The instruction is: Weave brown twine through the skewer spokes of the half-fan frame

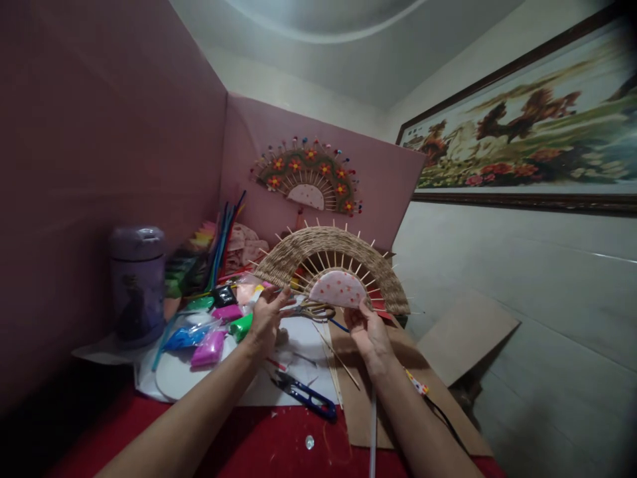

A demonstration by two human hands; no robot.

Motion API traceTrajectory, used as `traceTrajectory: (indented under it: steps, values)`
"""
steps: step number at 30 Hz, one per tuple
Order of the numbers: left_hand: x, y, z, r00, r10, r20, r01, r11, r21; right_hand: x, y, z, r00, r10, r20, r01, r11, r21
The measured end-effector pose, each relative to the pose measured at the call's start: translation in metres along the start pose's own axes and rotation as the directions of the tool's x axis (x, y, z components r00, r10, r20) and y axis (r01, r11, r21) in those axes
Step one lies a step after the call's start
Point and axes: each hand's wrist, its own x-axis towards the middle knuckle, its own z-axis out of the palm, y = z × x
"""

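Note:
A half-round woven fan of brown twisted cord over thin wooden sticks is held up over the table, its stick tips poking out past the rim. Its base is a white half-disc with red spots. My right hand grips the lower edge of that base, thumb in front. Left of the fan, my left hand is off it, palm turned up and fingers apart, with nothing visible in it. Behind and below the fan lie brown-handled scissors, partly hidden by it.
Blue thread snips lie on white paper. Packets of coloured clay and a purple flask stand at left. A brown board lies at right. A finished flowered fan hangs on the pink panel.

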Motion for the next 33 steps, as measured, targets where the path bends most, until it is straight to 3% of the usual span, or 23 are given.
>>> traceTrajectory:
  steps: [3,9,13,15,18,26,33]
  values:
    - [-0.004,0.007,0.003,0.979,-0.07,0.192,0.099,0.985,-0.144,-0.007,0.005,-0.004,0.999,0.013,0.038,-0.015,0.999,0.033]
    - [-0.014,0.008,0.008,0.949,-0.117,0.292,0.155,0.982,-0.111,-0.025,0.018,-0.006,0.979,0.038,0.199,-0.043,0.999,0.017]
    - [-0.018,0.008,0.01,0.931,-0.098,0.352,0.125,0.991,-0.054,-0.027,0.023,-0.007,0.986,0.073,0.149,-0.072,0.997,-0.011]
    - [-0.016,0.011,0.01,0.954,-0.054,0.295,0.081,0.993,-0.08,-0.027,0.024,-0.006,0.991,0.062,0.122,-0.064,0.998,0.009]
    - [-0.011,0.017,0.008,0.996,-0.013,0.09,0.028,0.984,-0.177,-0.027,0.024,-0.005,0.995,0.06,0.082,-0.063,0.997,0.045]
    - [-0.004,0.021,0.006,0.983,-0.041,-0.18,0.003,0.979,-0.206,-0.034,0.027,-0.001,0.998,0.023,0.056,-0.024,0.999,0.026]
    - [-0.002,0.018,0.004,0.974,-0.029,-0.224,-0.017,0.979,-0.202,-0.036,0.029,0.0,1.0,0.0,0.016,0.0,0.999,0.039]
